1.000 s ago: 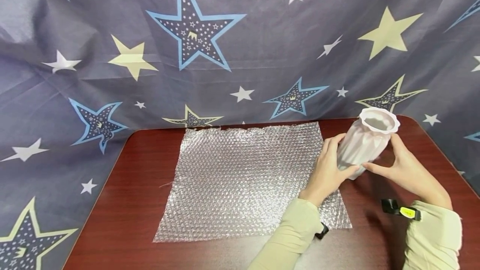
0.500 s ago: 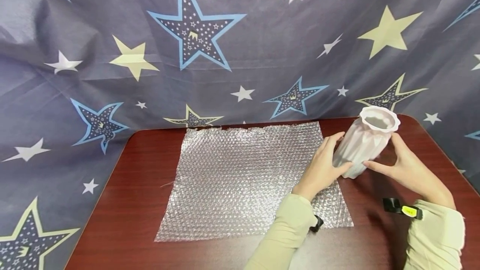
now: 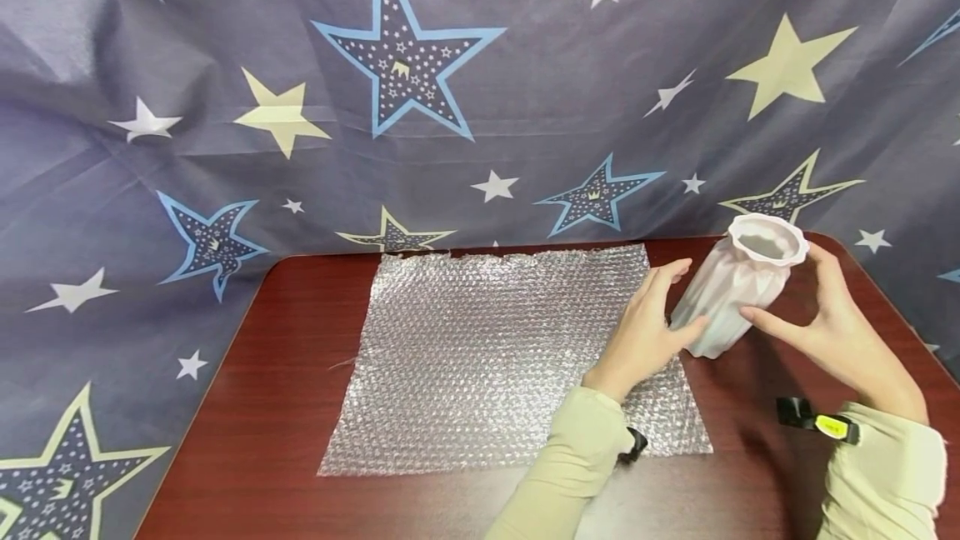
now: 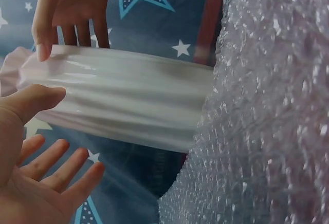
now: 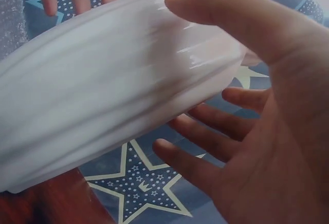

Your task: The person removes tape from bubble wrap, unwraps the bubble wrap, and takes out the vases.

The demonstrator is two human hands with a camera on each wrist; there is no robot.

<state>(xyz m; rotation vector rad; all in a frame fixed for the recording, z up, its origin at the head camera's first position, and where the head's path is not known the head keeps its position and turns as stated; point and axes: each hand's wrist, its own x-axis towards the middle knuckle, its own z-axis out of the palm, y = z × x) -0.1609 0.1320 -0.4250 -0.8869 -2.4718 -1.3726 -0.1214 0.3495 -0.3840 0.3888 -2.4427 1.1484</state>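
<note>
A glossy white vase [image 3: 731,294] with a pale pink tint, ribbed sides and a scalloped rim stands at the right of the table. My left hand [image 3: 647,332] is at its left side, fingers spread apart from the wall and thumb by the lower front. To the right, my right hand [image 3: 843,327] has its fingers partly behind the vase and its thumb near the front. In the right wrist view, the right fingers [image 5: 198,167] are spread loosely beside the vase [image 5: 103,70]; whether the thumb touches it, I cannot tell. Bubble wrap [image 3: 510,357] lies flat left of the vase.
The dark red wooden table [image 3: 277,407] has rounded back corners. A grey-blue curtain [image 3: 547,82] with stars hangs right behind its back edge. The wrap's right edge reaches close to the vase's base and under the left forearm.
My left hand has moved away from the vase and its fingers have come off it. The right hand has loosened and shifted slightly right. The vase stays in place while the view turns slightly left.
</note>
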